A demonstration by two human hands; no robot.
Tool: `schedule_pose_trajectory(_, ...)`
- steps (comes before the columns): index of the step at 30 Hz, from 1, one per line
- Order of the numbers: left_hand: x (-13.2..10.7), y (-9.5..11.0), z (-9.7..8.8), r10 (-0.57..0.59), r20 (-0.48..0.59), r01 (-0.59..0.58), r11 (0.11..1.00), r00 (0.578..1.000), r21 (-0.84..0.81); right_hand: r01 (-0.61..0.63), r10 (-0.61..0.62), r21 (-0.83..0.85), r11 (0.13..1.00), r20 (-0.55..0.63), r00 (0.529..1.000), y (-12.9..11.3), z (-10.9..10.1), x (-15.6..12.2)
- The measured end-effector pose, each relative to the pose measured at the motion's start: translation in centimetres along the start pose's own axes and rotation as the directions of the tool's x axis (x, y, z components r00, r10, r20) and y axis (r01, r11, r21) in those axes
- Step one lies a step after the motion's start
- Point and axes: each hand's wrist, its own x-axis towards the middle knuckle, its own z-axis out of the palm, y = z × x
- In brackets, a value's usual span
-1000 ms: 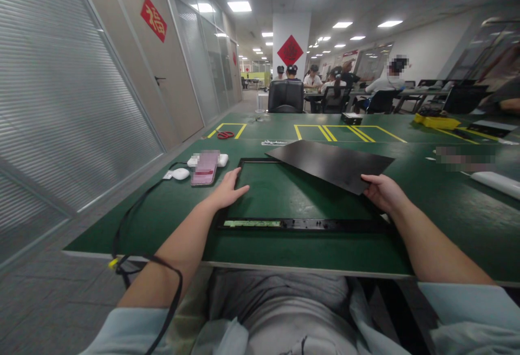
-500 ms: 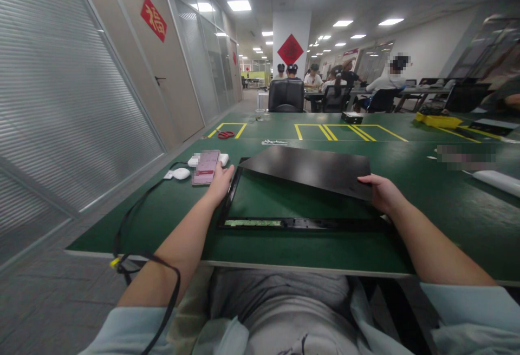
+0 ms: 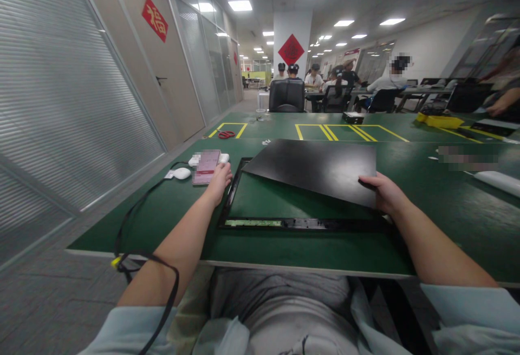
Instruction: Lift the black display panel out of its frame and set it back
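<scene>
My right hand point(image 3: 390, 195) grips the right edge of a thin, glossy black panel point(image 3: 317, 168), thumb on top and fingers beneath. The panel is tilted, its right side raised and its left corner low near a black rectangular frame point(image 3: 341, 224). A green circuit strip point(image 3: 252, 223) runs along the frame's near side, and green tabletop shows through the opening. My left hand point(image 3: 221, 179) is beside the frame's left edge, next to a phone point(image 3: 206, 167). Its fingers are loosely bent and apart, with nothing visible in them. The panel hides the frame's far side.
On the green table point(image 3: 304, 252) lie red-handled scissors point(image 3: 226, 135), a white rounded device point(image 3: 181, 173) and a black cable point(image 3: 140, 203). A yellow tray point(image 3: 441, 121) stands at the far right. Several people sit at desks beyond an office chair point(image 3: 286, 96).
The panel has shifted slightly right and turned, its far right corner rising and its near corner dropping a little. My left hand's fingers have bent inward and drawn back from the frame's edge.
</scene>
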Motion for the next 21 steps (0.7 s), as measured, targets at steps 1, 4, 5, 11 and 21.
schedule_pose_trajectory(1, 0.0, 0.0, 0.0, 0.011, -0.002, -0.011, 1.0, 1.0, 0.01, 0.012, -0.012, -0.004, 1.0, -0.004, 1.0, 0.0, 0.1, -0.1)
schedule_pose_trajectory(4, -0.2, -0.1, 0.3, 0.056, -0.022, -0.056, 0.998, 0.998, 0.018, 0.018, -0.018, -0.005, 1.0, -0.009, 1.0, 0.0, 0.1, -0.3)
schedule_pose_trajectory(5, -0.3, 0.0, 0.3, 0.069, -0.029, -0.068, 0.997, 0.997, 0.02, 0.012, -0.012, -0.007, 1.0, -0.008, 1.0, 0.0, 0.1, -0.3)
schedule_pose_trajectory(11, -1.0, 0.4, 0.7, 0.106, -0.029, -0.104, 0.993, 0.994, 0.048, 0.021, -0.021, -0.003, 1.0, 0.034, 0.999, 0.0, 0.0, -0.2)
schedule_pose_trajectory(21, -1.0, 0.6, 0.7, 0.13, -0.036, -0.129, 0.991, 0.991, 0.04, 0.117, -0.119, 0.025, 0.993, 0.103, 0.988, 0.0, -0.5, 0.0)
